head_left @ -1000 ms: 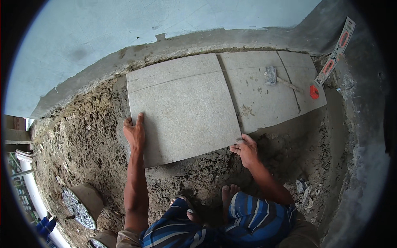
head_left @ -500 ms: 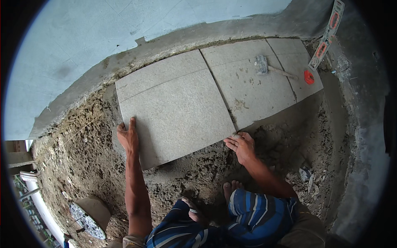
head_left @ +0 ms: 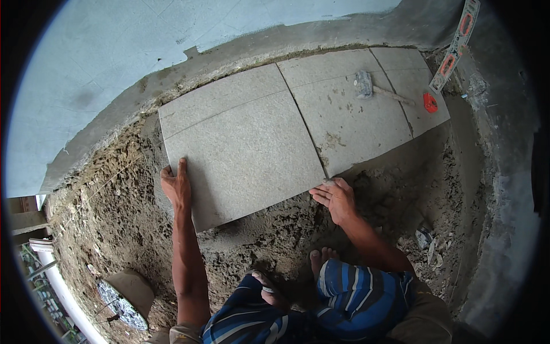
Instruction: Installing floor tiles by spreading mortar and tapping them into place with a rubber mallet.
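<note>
Grey stone tile (head_left: 243, 152) is being held flat on the mortar bed (head_left: 114, 218), long axis running left-right. Left hand (head_left: 176, 186) is being pressed open on its left edge; right hand (head_left: 335, 198), fingers spread, probably touching the near corner.

The left hand (head_left: 177, 186) lay flat, palm down, fingers stretched forward and close together, thumb tucked to the side. Its forearm ran nearly straight up from the lower edge, elbow barely bent. The right hand (head_left: 335, 198) was open too, palm down, fingers spread and pointing left, with the wrist bent and the forearm angling in from lower right.
</note>
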Motion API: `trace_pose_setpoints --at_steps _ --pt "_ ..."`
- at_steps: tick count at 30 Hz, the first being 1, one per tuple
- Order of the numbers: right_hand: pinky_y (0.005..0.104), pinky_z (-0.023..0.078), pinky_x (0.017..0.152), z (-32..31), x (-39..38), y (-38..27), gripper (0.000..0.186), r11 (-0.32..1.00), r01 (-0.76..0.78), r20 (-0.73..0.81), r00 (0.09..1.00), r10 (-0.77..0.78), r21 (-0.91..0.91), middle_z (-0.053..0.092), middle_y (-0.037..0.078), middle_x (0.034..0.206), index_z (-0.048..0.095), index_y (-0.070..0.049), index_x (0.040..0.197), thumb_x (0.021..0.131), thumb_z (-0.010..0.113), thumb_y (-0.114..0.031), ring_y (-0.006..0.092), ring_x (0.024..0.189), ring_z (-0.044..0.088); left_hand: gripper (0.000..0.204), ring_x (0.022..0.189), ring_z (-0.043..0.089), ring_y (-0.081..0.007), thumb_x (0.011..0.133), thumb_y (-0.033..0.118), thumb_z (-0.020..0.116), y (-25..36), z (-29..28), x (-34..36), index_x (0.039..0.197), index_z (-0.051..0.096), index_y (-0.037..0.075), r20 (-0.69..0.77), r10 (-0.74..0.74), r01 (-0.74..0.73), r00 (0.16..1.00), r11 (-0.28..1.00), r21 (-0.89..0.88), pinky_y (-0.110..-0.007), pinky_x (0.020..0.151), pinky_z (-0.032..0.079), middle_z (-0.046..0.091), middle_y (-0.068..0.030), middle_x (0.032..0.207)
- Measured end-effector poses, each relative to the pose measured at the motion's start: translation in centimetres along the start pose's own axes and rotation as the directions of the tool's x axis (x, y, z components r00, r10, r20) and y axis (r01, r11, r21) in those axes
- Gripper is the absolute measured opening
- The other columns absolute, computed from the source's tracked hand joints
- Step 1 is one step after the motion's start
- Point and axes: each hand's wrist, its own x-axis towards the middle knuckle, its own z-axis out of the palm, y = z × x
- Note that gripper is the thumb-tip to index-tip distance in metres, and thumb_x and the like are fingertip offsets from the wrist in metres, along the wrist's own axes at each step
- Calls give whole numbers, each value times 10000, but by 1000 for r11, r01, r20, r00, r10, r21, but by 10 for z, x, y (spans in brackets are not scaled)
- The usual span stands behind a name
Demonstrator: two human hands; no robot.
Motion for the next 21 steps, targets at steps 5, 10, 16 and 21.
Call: trace_pose_setpoints --at_steps 5,10,16,21 --pt "409 642 844 -2 6 -13 251 944 6 55 998 13 -330 713 223 1066 540 0 1123 1039 612 -226 330 975 760 740 915 680 -323 880 532 792 0 2 -1 1185 641 -125 -25 50 -50 998 999 4 -440 846 537 718 -249 1014" --pt "362 645 761 1 10 -18 308 918 18 103 994 25 -397 719 224 1051 532 29 1124 1012 681 -216 271 891 763 767 928 684 -347 880 591 761 3 -4 0 1199 653 -98 17 58 -60 998 990 131 -453 849 539 722 -243 1035" --pt "340 635 735 -4 12 -17 247 874 46 123 992 17 -484 729 169 1011 585 26 1060 1001 680 -194 225 868 759 829 941 700 -359 860 671 724 2 -6 1 1213 682 -77 25 121 -123 992 958 259 -477 854 544 734 -240 1016" --pt "323 626 700 -5 16 -14 206 823 65 131 991 11 -564 740 121 966 596 11 1018 999 660 -183 209 828 763 815 949 706 -372 864 679 712 4 -4 1 1226 702 -51 50 117 -127 992 934 333 -488 868 553 740 -230 1044"
